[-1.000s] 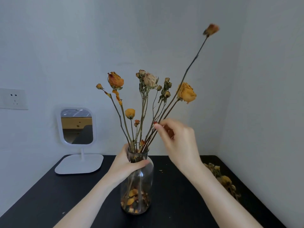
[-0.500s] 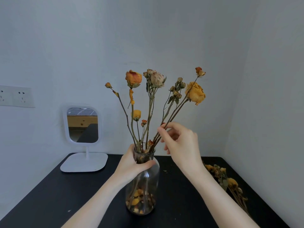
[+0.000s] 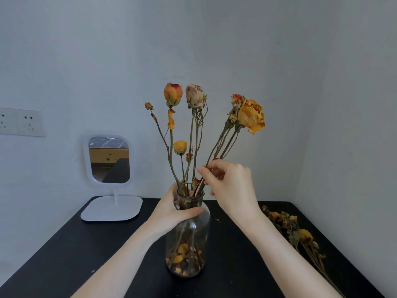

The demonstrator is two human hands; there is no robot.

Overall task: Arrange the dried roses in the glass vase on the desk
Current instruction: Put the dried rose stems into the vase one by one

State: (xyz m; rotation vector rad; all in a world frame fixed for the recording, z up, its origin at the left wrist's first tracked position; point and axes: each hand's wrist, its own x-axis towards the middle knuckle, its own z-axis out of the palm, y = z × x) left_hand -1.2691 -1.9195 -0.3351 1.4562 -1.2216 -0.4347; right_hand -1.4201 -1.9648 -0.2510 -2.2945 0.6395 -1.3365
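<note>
Fingers (image 3: pixel 194 210) of left hand (image 3: pixel 169 211) around glass vase (image 3: pixel 189 239) neck, of right hand (image 3: pixel 234 190) tight on dried roses (image 3: pixel 250 115).

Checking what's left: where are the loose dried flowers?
Head view: loose dried flowers lie on the black desk, far right by the side wall, apart from the vase.

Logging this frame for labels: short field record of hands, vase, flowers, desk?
left hand: grips the neck of the glass vase
right hand: pinches stems of the dried roses above the vase mouth
dried roses: standing in vase, fanned out
loose roses: lying on the desk, right of vase
mirror: standing on desk, back left
</note>
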